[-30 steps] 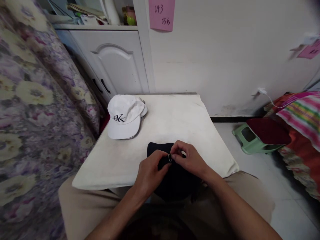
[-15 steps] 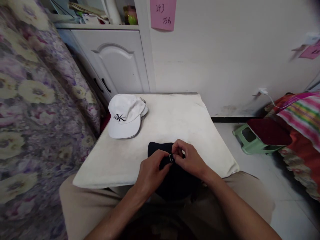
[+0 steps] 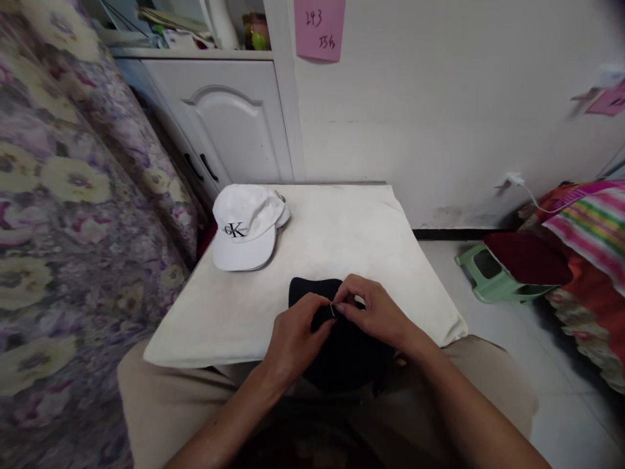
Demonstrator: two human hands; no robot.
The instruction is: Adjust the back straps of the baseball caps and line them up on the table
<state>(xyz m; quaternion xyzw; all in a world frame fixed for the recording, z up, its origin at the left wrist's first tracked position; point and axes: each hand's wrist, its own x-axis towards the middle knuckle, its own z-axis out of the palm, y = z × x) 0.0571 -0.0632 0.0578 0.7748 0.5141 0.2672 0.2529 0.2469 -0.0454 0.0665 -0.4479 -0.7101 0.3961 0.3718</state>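
The fingers of your left hand [image 3: 295,335] are closed in a thumb-and-forefinger pinch on a dark strap [image 3: 319,317]. The fingers of your right hand [image 3: 374,309] appear to grip the same strap just beside the small buckle [image 3: 333,310]; the exact part pinched is hidden behind the fingertips.

1. Use the left pinch as the anchor. Hold the strap flat and square to the buckle so that it does not twist.
2. Work with the right fingertips only. Apply short, straight pulls; a slanted pull is likely to jam the strap in the buckle.
3. Leave a little slack between the two pinches before you shift the strap.

Directly beneath both sets of fingers is the dark cap [image 3: 344,358], reaching past the near edge of the worktop [image 3: 336,228] toward you. Press it lightly with your lower fingers if it slides.

Farther out, beyond and to the left of your left fingers, a white cap [image 3: 244,225] sits well apart from the work.
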